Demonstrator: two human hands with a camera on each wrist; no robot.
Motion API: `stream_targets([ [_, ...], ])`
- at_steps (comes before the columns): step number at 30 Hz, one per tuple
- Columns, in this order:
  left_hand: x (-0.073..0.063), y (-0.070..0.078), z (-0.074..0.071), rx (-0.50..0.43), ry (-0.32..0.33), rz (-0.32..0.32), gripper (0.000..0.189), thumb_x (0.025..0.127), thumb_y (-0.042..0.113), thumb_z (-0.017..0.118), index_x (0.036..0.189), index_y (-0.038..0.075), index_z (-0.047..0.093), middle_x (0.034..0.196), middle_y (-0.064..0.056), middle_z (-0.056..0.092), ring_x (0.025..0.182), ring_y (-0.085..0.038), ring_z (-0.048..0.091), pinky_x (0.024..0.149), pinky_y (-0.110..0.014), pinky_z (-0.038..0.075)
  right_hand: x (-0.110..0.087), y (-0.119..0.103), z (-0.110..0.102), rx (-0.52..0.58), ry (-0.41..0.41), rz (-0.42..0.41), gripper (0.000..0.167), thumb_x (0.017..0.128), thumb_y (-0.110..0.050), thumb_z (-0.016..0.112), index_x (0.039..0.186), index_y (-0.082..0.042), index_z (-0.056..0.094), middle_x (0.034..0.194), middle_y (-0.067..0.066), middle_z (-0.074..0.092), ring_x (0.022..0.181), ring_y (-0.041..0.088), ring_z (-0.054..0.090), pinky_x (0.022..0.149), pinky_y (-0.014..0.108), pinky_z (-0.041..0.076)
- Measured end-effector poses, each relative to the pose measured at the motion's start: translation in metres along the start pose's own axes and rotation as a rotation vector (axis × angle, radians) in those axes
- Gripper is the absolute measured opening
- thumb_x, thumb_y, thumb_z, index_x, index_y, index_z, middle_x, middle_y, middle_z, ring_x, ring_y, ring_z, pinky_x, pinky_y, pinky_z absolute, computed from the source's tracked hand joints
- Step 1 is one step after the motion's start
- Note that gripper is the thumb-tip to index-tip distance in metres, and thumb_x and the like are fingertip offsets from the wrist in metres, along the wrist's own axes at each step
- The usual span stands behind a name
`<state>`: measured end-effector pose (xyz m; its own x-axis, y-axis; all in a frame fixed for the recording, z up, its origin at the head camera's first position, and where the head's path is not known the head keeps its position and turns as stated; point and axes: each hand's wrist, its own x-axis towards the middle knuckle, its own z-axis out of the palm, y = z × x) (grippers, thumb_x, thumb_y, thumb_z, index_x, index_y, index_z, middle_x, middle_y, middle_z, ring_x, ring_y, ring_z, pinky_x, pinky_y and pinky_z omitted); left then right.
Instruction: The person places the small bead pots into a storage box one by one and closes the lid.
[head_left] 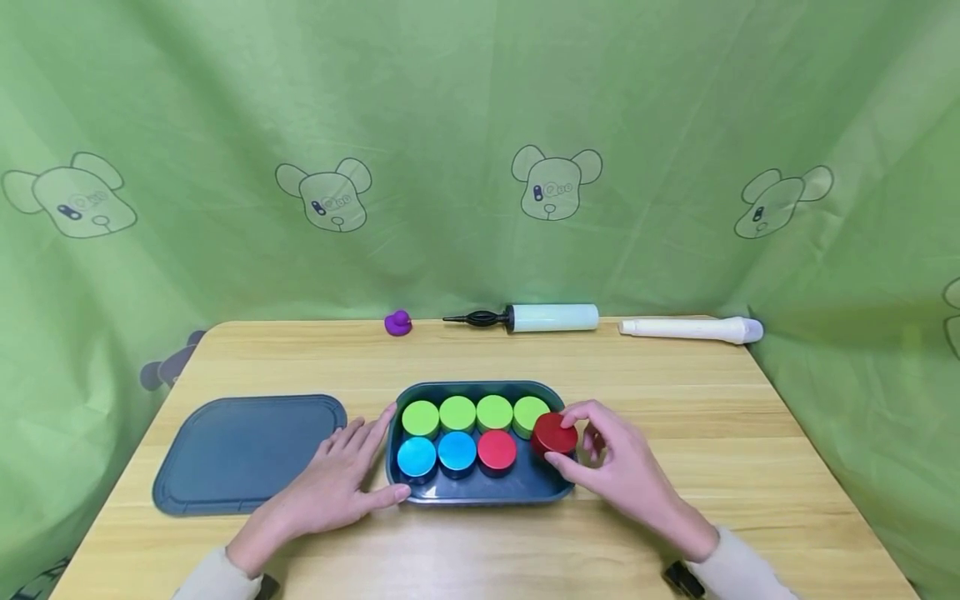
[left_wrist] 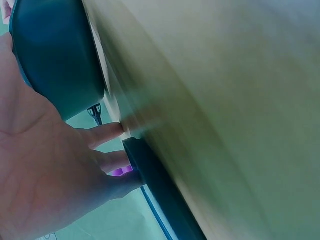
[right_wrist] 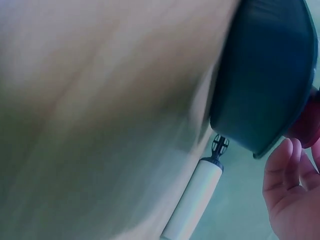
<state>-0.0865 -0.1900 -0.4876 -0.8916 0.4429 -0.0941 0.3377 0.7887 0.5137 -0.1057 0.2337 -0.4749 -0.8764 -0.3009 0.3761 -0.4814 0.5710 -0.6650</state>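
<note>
A dark blue-grey box (head_left: 525, 487) stands open in the middle of the table. Inside it, a back row of several short green cylinders (head_left: 457, 413) sits behind two blue cylinders (head_left: 457, 452) and a red cylinder (head_left: 497, 451). Over the box's right end, my right hand (head_left: 618, 458) pinches a darker red cylinder (head_left: 553, 434), tilted, between thumb and fingers; the right wrist view shows this red cylinder (right_wrist: 306, 122) partly behind the box wall. My left hand (head_left: 341, 483) lies spread at the box's left end, thumb and index finger along its rim, holding nothing.
A flat dark lid (head_left: 240, 450) lies at the left, beside and partly under the left hand's fingers. Along the back edge are a purple toy duck (head_left: 398, 323), a white hand pump (head_left: 553, 317) with a black nozzle, and a white stick-like object (head_left: 690, 329). A green curtain (head_left: 450, 100) hangs behind.
</note>
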Motion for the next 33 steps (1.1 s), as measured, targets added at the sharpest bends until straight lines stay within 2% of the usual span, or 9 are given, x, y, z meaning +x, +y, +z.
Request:
stream_targets([
  [6,0.000,0.000,0.000,0.000,0.002,0.006,0.104,0.102,0.074,0.058,0.178,0.028,0.004,0.177,-0.019,0.025,0.159,-0.053,0.024,0.123,-0.077,0.016,0.000,-0.004,0.006,-0.111,-0.049,-0.012,0.047,0.083,-0.034,0.099,0.118,-0.030,0.067,0.094,-0.014,0.062,0.073,0.016,0.060,0.059,0.024,0.049],
  [10,0.000,0.000,0.001,0.001,0.003,0.005,0.104,0.102,0.073,0.059,0.178,0.028,0.004,0.177,-0.019,0.025,0.159,-0.053,0.023,0.123,-0.077,0.016,0.001,-0.008,0.007,-0.172,-0.078,-0.009,0.046,0.083,-0.038,0.098,0.114,-0.028,0.066,0.092,-0.014,0.061,0.069,0.010,0.056,0.058,0.024,0.047],
  [17,0.000,-0.001,0.001,0.000,0.006,-0.003,0.105,0.102,0.072,0.061,0.178,0.029,0.003,0.178,-0.018,0.025,0.160,-0.053,0.023,0.125,-0.075,0.015,0.007,-0.016,0.013,-0.262,-0.134,0.039,0.043,0.083,-0.040,0.098,0.106,-0.026,0.065,0.097,-0.014,0.063,0.080,0.007,0.058,0.067,0.026,0.052],
  [24,0.000,-0.002,0.002,0.005,0.011,-0.003,0.105,0.102,0.071,0.063,0.178,0.030,0.002,0.178,-0.018,0.024,0.159,-0.053,0.024,0.123,-0.077,0.016,0.015,-0.028,0.017,-0.301,-0.213,0.084,0.040,0.081,-0.030,0.100,0.098,-0.020,0.065,0.090,-0.009,0.061,0.079,0.013,0.059,0.066,0.029,0.052],
  [33,0.002,-0.002,0.004,0.005,-0.002,-0.010,0.106,0.101,0.072,0.061,0.178,0.032,0.001,0.178,-0.016,0.023,0.160,-0.051,0.022,0.125,-0.075,0.015,0.013,-0.029,0.013,-0.262,-0.259,0.112,0.030,0.088,-0.030,0.096,0.099,-0.022,0.070,0.098,-0.007,0.066,0.091,0.015,0.064,0.084,0.038,0.061],
])
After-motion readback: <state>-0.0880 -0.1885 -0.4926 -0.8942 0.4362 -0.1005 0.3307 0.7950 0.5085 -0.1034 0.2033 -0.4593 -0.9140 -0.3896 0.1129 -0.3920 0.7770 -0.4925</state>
